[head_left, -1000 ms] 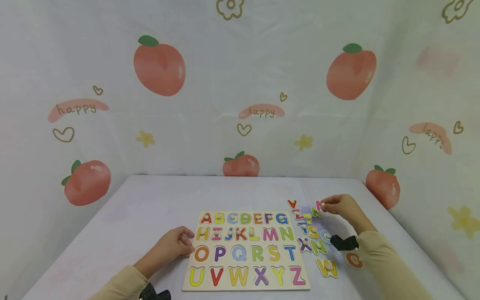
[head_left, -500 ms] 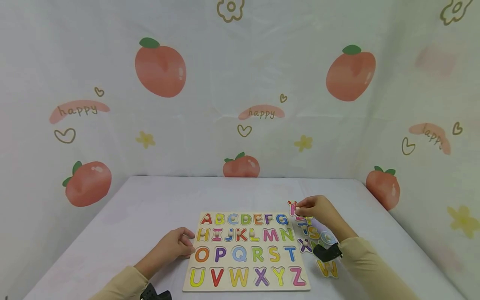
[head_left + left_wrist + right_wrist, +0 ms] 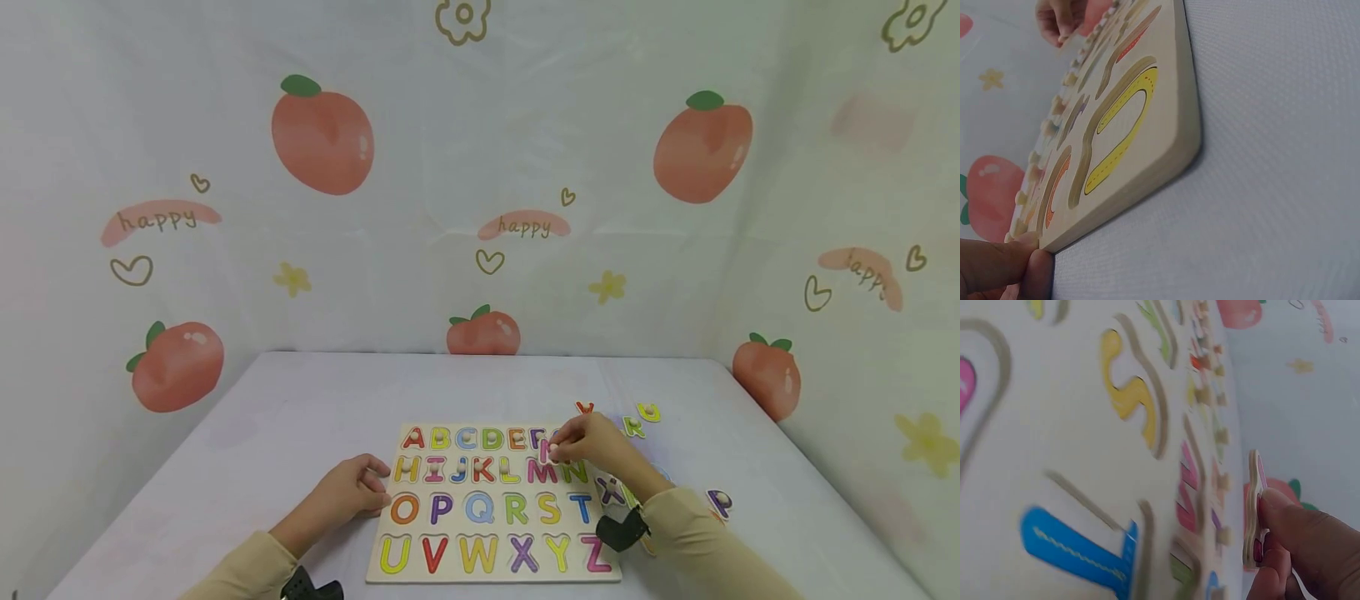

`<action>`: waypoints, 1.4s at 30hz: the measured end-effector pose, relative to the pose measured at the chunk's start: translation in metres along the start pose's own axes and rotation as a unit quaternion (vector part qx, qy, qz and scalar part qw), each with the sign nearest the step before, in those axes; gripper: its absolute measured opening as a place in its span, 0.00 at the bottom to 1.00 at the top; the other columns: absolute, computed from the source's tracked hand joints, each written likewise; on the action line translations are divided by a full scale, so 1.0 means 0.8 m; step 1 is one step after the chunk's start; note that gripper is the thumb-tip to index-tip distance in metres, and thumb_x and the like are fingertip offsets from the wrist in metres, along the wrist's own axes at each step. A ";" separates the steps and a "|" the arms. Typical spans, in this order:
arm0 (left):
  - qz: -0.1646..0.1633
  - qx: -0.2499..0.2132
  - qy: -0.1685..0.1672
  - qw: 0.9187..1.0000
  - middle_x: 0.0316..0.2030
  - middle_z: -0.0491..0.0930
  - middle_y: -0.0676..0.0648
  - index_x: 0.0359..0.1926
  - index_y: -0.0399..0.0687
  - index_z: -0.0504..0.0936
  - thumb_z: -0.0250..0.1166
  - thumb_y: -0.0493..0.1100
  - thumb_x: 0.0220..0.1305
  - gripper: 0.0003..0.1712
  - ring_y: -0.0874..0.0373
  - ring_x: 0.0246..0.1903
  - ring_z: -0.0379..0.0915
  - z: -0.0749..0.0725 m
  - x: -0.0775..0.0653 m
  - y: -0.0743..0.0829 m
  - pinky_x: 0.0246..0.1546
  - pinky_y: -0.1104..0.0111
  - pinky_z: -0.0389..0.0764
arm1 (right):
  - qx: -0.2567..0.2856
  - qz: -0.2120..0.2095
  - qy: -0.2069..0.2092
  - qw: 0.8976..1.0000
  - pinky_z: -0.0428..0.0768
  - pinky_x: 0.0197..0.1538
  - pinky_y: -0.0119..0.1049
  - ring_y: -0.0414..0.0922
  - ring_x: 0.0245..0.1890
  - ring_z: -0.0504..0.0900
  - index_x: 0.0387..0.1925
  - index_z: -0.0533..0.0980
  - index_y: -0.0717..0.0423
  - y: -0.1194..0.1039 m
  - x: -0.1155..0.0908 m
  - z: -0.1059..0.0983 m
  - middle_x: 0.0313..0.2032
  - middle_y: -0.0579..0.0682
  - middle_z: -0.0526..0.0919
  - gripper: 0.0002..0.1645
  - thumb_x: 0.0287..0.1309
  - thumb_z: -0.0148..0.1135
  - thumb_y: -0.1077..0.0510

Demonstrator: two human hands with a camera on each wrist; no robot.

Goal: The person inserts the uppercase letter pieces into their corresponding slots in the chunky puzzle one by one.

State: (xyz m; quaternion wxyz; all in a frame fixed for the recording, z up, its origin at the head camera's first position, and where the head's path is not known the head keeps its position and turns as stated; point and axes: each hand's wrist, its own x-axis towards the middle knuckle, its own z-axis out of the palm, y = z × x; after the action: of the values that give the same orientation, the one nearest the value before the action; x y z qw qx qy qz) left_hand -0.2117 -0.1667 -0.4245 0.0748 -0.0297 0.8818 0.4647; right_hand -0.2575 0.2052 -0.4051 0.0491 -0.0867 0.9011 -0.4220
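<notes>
A wooden alphabet puzzle board (image 3: 444, 575) lies flat, its top row and part of the second filled with knobbed letters. My left hand (image 3: 341, 493) holds the board's left edge; the left wrist view shows the thumb (image 3: 1022, 244) at the rim with a finger against the side. Thumb and fingers of my right hand (image 3: 600, 446) pinch a pink letter piece (image 3: 545, 452), apparently an M, by its knob. They hold it above the board, over the upper right near the M recess (image 3: 542, 472). In the right wrist view the letter piece (image 3: 1252, 515) stands on edge, clear of the board.
Loose letters lie right of the board: a red one (image 3: 584, 407), a yellow U (image 3: 648, 412), a green R (image 3: 633, 427), a purple X (image 3: 611, 490) and a purple P (image 3: 720, 504). My right forearm (image 3: 708, 533) hides others. A printed cloth (image 3: 405, 250) hangs behind the table.
My right hand has carried the pink letter leftward from the loose pieces to over the board, uncovering the U, R and P. The left hand has stayed at the board's edge.
</notes>
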 end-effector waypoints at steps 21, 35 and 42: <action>0.001 0.006 -0.006 1.000 0.28 0.76 0.46 0.46 0.35 0.76 0.72 0.31 0.50 0.22 0.58 0.24 0.74 0.000 0.004 -0.005 0.27 0.68 0.80 | -0.042 0.012 -0.003 0.999 0.75 0.29 0.32 0.40 0.23 0.75 0.28 0.83 0.53 -0.005 -0.003 0.037 0.22 0.44 0.80 0.08 0.46 0.75 0.56; 0.002 0.012 -0.004 1.000 0.28 0.76 0.46 0.47 0.34 0.76 0.72 0.31 0.50 0.22 0.58 0.24 0.74 -0.002 0.003 -0.002 0.27 0.68 0.80 | -0.045 0.035 -0.026 0.998 0.73 0.28 0.31 0.41 0.23 0.74 0.25 0.81 0.53 -0.014 -0.001 0.036 0.22 0.45 0.79 0.07 0.47 0.74 0.59; 0.001 0.005 -0.009 1.000 0.28 0.76 0.45 0.47 0.33 0.75 0.72 0.31 0.50 0.22 0.58 0.24 0.74 0.000 0.005 -0.006 0.27 0.68 0.80 | -0.047 0.034 -0.025 0.998 0.72 0.29 0.32 0.41 0.25 0.74 0.29 0.80 0.53 -0.015 -0.005 0.031 0.23 0.46 0.78 0.10 0.46 0.75 0.58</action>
State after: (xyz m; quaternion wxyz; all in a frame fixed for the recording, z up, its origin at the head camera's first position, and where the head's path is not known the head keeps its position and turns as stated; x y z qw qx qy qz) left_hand -0.2153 -0.1694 -0.4286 0.0826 -0.0243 0.8832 0.4610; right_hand -0.2484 0.1800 -0.4116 0.0818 -0.0691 0.9206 -0.3754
